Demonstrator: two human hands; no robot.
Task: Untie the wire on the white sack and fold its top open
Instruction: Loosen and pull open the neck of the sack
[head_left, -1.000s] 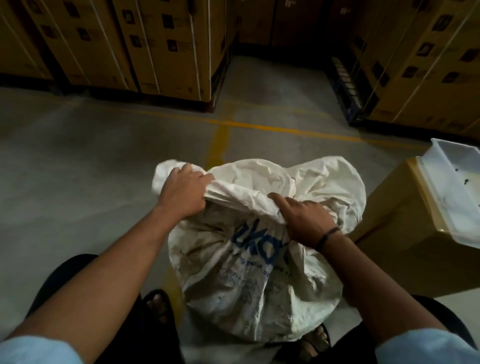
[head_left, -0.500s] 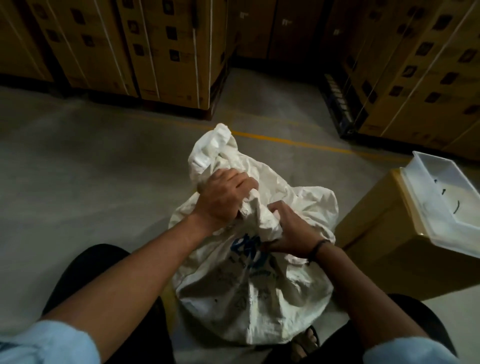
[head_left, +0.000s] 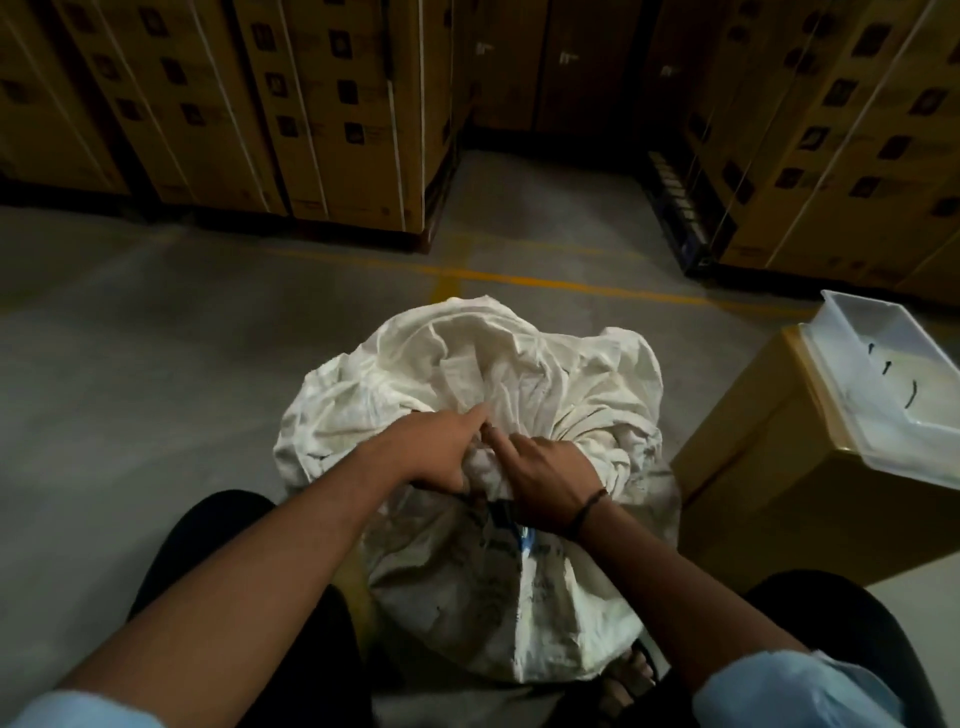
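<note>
From the head view, the white sack (head_left: 467, 405) stands on a bare grey concrete floor (head_left: 156, 364), between the person's knees, its upper cloth bunched and crumpled, with faded print down its near side. The left hand (head_left: 436, 452) has its fingers curled into the gathered cloth at the sack's neck. The right hand (head_left: 545, 483), with a dark band (head_left: 589, 506) at the wrist, is just beside it, touching it. It grips the same bunch, with the forefinger stretched out along the cloth. The wire cannot be made out among the folds. A yellow line (head_left: 571, 285) is painted across the floor beyond the sack. The dim room is walled by tall stacks of strapped cartons at the left (head_left: 337, 114) and at the right (head_left: 857, 130). Just to the right of the sack stands a brown box (head_left: 769, 493) with a clear plastic tray (head_left: 883, 374) on top.
</note>
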